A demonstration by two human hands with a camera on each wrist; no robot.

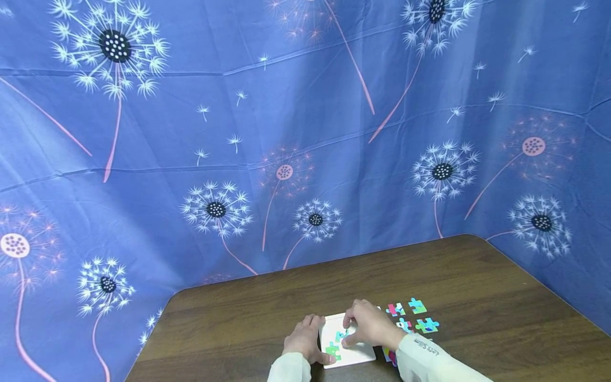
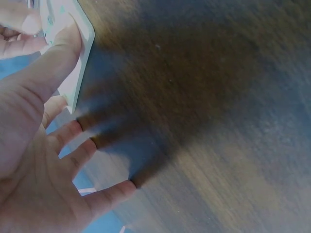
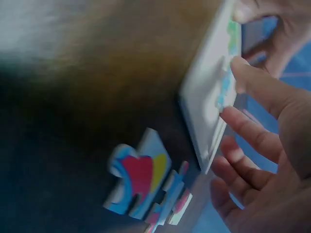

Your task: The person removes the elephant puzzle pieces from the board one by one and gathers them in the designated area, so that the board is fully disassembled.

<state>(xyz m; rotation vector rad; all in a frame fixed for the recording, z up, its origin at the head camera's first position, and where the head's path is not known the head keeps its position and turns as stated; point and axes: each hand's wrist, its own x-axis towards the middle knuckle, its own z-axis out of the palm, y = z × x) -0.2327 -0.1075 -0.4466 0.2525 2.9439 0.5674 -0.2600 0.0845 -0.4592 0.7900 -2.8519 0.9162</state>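
A white puzzle board lies on the table in front of me. My left hand steadies its left side. The left thumb presses on top, while the other fingers reach out fairly straight along the edge and touch the table. Over the board, my right hand pinches a light blue jigsaw piece between thumb and index finger, low against the board. A green jigsaw piece lies on the board near the left thumb. The right hand hides part of the board.
Several loose jigsaw pieces lie right of the board, among them a blue and green piece, a red one and a green and blue one. The wooden table meets a blue dandelion-print curtain behind.
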